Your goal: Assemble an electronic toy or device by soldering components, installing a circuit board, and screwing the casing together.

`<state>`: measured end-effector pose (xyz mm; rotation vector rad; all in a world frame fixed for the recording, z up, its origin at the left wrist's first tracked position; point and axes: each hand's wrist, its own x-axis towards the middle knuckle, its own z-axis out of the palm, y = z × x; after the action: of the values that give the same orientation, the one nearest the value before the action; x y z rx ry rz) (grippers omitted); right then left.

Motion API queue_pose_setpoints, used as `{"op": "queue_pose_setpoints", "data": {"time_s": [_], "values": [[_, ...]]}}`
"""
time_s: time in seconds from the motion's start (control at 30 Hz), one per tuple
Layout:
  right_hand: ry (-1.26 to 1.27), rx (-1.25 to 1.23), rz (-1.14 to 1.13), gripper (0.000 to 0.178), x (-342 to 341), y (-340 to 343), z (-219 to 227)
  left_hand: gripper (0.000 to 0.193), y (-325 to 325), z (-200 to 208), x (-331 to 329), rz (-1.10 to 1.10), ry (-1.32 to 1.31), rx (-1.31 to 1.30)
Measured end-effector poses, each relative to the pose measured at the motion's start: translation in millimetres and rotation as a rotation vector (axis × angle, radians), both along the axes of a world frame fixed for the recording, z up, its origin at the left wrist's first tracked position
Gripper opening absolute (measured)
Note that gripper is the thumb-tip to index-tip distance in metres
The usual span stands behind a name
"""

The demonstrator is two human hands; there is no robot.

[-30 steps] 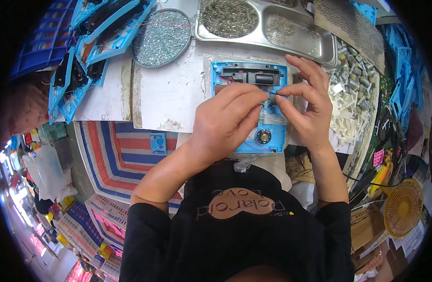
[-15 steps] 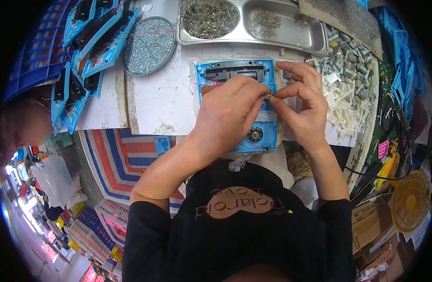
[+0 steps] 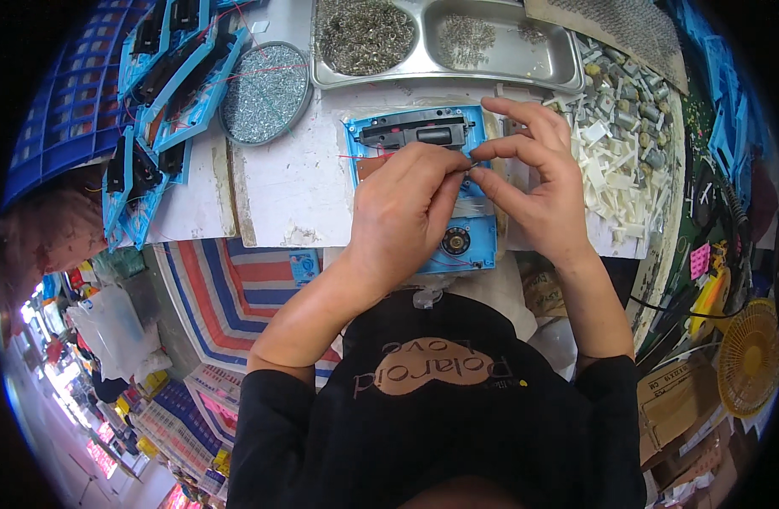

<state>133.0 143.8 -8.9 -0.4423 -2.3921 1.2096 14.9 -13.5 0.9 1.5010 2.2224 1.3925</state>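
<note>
A blue plastic housing (image 3: 483, 242) lies in front of me on the white bench, with a black part (image 3: 415, 130) along its far side and a small round speaker (image 3: 455, 241) at its near end. My left hand (image 3: 404, 204) is over its middle, thumb and forefinger pinched together. From the right, my right hand (image 3: 538, 187) meets it, thumb and forefinger nearly closed at the same spot and the other fingers raised. Whatever tiny piece sits between the fingertips is too small to name. My left hand hides part of the housing and a brown board (image 3: 371, 166).
A round tray of small screws (image 3: 266, 93) stands at the far left, beside stacked blue housings (image 3: 164, 106). Behind the work is a steel tray (image 3: 449, 78) with small metal parts. White plastic pieces and small motors (image 3: 622, 161) are heaped at right. A yellowish fan (image 3: 750, 356) stands lower right.
Both hands stay pinched together over the housing, the right fingertips now slightly higher against the left. The whole view has shifted a little, so the bench items appear moved slightly.
</note>
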Motion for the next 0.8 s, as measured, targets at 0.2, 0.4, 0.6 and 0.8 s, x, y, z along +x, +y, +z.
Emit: {"op": "queue_pose_setpoints", "data": {"time_s": [0.2, 0.4, 0.6, 0.8], "values": [[0.010, 0.059, 0.039, 0.013, -1.8, 0.1, 2.5, 0.017, -20.4, -1.1, -5.4, 0.122, -0.217, 0.040], [0.048, 0.183, 0.076, 0.016, -2.1, -8.4, 10.4, 0.021, -51.1, -14.4, -32.8, 0.251, 0.027, 0.046], [0.100, 0.290, 0.118, 0.017, -11.9, -24.7, 21.2, 0.026, -44.8, -13.7, -30.8, 0.215, 0.039, 0.045], [0.071, 0.258, 0.200, 0.018, -14.5, -33.6, 20.4, 0.033, -44.8, -10.2, -25.9, 0.128, 0.191, -0.001]]}}
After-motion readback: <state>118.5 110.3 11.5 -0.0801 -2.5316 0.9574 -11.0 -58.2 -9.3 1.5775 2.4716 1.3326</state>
